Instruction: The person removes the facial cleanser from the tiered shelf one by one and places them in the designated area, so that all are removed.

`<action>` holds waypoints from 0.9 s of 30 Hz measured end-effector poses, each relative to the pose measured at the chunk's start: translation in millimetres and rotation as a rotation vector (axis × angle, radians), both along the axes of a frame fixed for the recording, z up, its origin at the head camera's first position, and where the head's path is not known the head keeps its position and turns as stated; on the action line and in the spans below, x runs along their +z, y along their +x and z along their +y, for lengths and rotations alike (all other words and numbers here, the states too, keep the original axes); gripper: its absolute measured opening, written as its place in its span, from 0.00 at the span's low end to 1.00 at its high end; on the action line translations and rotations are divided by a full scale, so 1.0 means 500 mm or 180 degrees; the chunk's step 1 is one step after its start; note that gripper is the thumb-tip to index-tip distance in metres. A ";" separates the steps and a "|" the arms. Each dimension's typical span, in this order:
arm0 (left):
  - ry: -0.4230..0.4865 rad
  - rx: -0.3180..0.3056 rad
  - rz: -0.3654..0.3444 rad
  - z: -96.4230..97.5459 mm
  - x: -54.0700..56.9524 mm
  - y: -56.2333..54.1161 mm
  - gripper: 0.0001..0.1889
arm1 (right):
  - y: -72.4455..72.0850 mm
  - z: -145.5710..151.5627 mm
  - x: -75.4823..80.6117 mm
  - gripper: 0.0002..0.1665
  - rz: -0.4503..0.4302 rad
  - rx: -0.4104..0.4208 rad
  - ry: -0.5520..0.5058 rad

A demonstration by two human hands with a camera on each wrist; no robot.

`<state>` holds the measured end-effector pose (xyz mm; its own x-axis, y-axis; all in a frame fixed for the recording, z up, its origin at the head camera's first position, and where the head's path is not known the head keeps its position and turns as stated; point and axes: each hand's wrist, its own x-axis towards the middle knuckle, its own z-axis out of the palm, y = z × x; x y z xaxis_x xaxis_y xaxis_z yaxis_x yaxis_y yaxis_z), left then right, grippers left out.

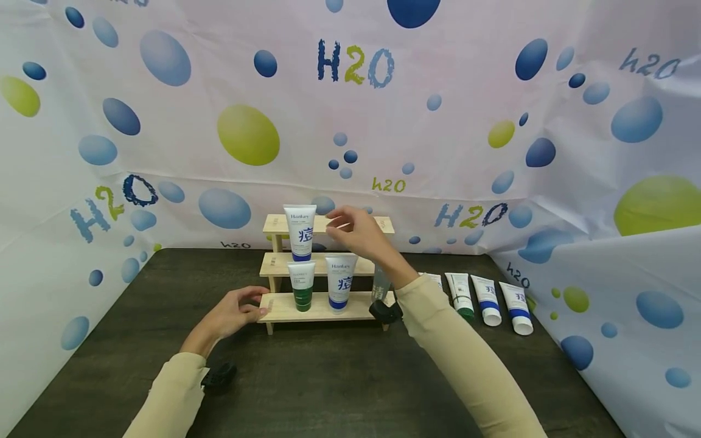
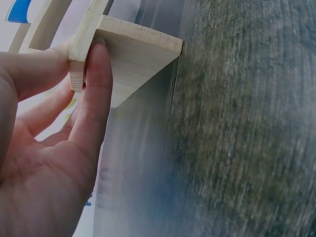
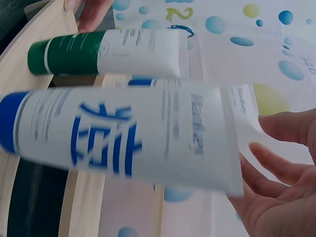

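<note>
My left hand (image 1: pixel 234 313) pinches the left end of the lowest board of a three-step wooden rack (image 1: pixel 317 314); the left wrist view shows thumb and fingers around the board's end (image 2: pixel 79 64). Above the rack's middle step hovers my right hand (image 1: pixel 358 232), fingers apart and holding nothing. To its left, a white tube with a blue cap (image 1: pixel 300 228) stands on the middle step. On the lowest step stand a white-and-green tube (image 1: pixel 302 285) and another blue-capped white tube (image 1: pixel 340 283). A greyish tube (image 1: pixel 379 283) is partly hidden behind my right wrist.
Right of the rack, several tubes lie on the dark wooden table (image 1: pixel 306 389), among them a green-capped one (image 1: pixel 460 293) and a blue-banded one (image 1: pixel 516 307). A white sheet printed with bubbles (image 1: pixel 306 109) hangs behind and along the sides.
</note>
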<state>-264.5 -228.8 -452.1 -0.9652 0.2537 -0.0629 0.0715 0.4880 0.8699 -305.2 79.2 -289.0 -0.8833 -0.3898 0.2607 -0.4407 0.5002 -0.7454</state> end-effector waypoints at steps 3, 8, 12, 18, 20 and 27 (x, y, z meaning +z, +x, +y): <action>0.0000 -0.0006 0.0017 -0.002 -0.002 0.000 0.29 | -0.004 -0.024 -0.002 0.24 -0.0085 -0.0004 0.0029; 0.0037 -0.0023 0.0039 -0.003 -0.004 0.000 0.29 | -0.012 -0.055 -0.005 0.27 -0.0164 -0.0072 0.0155; 0.0027 -0.0021 0.0052 -0.002 -0.006 0.002 0.29 | -0.018 -0.069 -0.006 0.30 -0.0214 -0.0072 0.0267; -0.0018 0.0016 0.0033 -0.001 -0.008 -0.002 0.29 | -0.026 -0.087 -0.003 0.31 -0.0298 -0.0002 0.0282; -0.0026 0.0039 0.0019 0.000 -0.008 -0.004 0.29 | -0.029 -0.094 -0.003 0.29 -0.0322 -0.0004 0.0238; -0.0035 0.0004 0.0056 0.002 -0.008 -0.001 0.29 | -0.035 -0.108 -0.017 0.26 -0.0426 -0.0063 0.0222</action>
